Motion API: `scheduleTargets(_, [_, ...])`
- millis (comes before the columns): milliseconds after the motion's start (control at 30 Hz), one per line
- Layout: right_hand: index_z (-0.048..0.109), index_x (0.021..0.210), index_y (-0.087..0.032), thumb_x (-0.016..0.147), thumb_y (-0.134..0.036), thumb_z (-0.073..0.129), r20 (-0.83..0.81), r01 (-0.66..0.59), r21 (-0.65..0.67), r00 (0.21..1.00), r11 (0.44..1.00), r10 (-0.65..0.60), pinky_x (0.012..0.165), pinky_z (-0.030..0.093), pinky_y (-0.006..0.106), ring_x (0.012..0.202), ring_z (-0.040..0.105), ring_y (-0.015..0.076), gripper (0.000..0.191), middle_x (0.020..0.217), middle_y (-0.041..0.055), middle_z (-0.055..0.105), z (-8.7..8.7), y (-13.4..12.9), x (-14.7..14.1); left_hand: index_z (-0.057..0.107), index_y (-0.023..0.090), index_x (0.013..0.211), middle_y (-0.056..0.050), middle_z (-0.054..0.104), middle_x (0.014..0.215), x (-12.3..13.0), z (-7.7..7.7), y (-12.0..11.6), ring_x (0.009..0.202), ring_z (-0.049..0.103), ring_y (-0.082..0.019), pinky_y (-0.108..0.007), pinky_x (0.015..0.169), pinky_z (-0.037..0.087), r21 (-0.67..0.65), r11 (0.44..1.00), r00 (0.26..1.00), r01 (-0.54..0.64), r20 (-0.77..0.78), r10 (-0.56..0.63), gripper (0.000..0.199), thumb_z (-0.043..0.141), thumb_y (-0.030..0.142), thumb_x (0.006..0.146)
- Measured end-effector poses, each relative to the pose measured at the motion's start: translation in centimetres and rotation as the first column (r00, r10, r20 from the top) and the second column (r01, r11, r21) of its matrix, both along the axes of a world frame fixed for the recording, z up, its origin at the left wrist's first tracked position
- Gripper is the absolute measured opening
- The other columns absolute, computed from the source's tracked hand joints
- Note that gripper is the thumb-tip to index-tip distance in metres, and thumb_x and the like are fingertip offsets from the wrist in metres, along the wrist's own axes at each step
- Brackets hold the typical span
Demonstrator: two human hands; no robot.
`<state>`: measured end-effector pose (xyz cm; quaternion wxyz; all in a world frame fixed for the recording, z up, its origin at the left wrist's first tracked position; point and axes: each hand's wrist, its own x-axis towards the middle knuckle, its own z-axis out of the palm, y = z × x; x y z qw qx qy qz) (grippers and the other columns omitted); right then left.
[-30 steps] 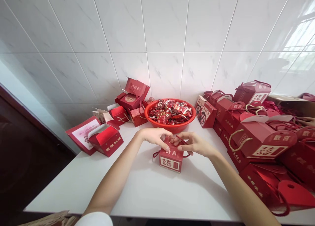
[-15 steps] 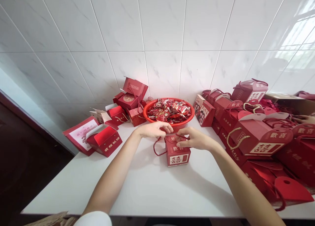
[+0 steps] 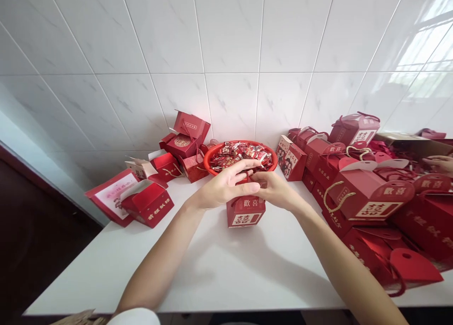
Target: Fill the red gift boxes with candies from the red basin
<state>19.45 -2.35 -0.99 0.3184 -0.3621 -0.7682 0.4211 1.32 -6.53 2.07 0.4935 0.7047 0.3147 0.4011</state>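
Observation:
A small red box (image 3: 246,214) with gold characters and a cream label stands on the white table (image 3: 226,277). Above its top, my left hand (image 3: 226,185) and my right hand (image 3: 278,190) meet, fingers bent inward. Between the fingertips a bit of dark red cord (image 3: 249,174) shows; both hands appear closed on it, though their fingers partly overlap and hide the grip. Just behind the hands is a round red basin (image 3: 208,160) full of red-wrapped sweets (image 3: 240,154).
Several red boxes, some with lids up (image 3: 146,200), stand at the left. A large pile of closed red boxes (image 3: 375,192) fills the right side. Another person's hand (image 3: 440,164) shows at the right edge. A tiled wall (image 3: 233,98) rises behind.
Both hands have come together over the box top, my left hand turning palm inward. The cord loop that hung at the box's left is now up between the hands.

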Motion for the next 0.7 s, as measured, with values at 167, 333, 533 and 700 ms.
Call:
scheduleTargets(167, [0.040, 0.060, -0.020, 0.075, -0.043, 0.061, -0.053, 0.078, 0.038, 0.996, 0.996, -0.076, 0.054, 0.028, 0.024, 0.060, 0.036, 0.0102, 0.034, 0.060, -0.0040, 0.041, -0.3, -1.0, -0.6, 0.057, 0.028, 0.137, -0.010, 0.045, 0.156, 0.4, -0.5, 0.1, 0.147, 0.037, -0.035, -0.052, 0.117, 0.038, -0.005, 0.999, 0.999, 0.039, 0.038, -0.039, 0.060, 0.078, 0.035, 0.081])
scheduleTargets(333, [0.050, 0.064, -0.019, 0.081, -0.034, 0.054, -0.069, 0.228, 0.146, 0.973, 0.963, -0.220, 0.053, 0.031, 0.025, 0.057, 0.040, 0.0105, 0.023, 0.060, -0.0024, 0.049, 0.7, -1.2, -0.4, 0.058, 0.029, 0.138, -0.011, 0.043, 0.157, 0.5, 0.2, -0.8, 0.148, 0.034, -0.038, -0.053, 0.115, 0.040, 0.052, 0.996, 0.988, 0.074, 0.136, -0.080, 0.063, 0.079, 0.032, 0.079])
scheduleTargets(533, [0.061, 0.080, -0.017, 0.092, -0.029, 0.056, -0.147, 0.467, 0.334, 0.884, 0.819, -0.444, 0.058, 0.043, 0.026, 0.064, 0.054, 0.0131, 0.017, 0.072, 0.0032, 0.061, 8.8, -0.7, 4.7, 0.065, 0.029, 0.124, -0.009, 0.052, 0.150, 0.0, 1.5, -1.9, 0.140, 0.047, -0.036, -0.049, 0.106, 0.052, 0.194, 0.976, 0.958, -0.095, 0.283, 0.037, 0.049, 0.081, 0.032, 0.077])
scheduleTargets(700, [0.066, 0.104, -0.007, 0.098, -0.017, 0.055, -0.207, 0.761, 0.358, 0.630, 0.541, -0.749, 0.063, 0.044, 0.030, 0.066, 0.055, 0.0093, 0.016, 0.094, 0.0123, 0.067, 16.9, -0.9, 11.5, 0.073, 0.024, 0.106, -0.010, 0.069, 0.128, -1.1, 2.1, -1.6, 0.108, 0.069, -0.027, -0.040, 0.092, 0.059, 0.242, 0.947, 0.938, -0.211, 0.322, 0.126, 0.032, 0.080, 0.031, 0.077])
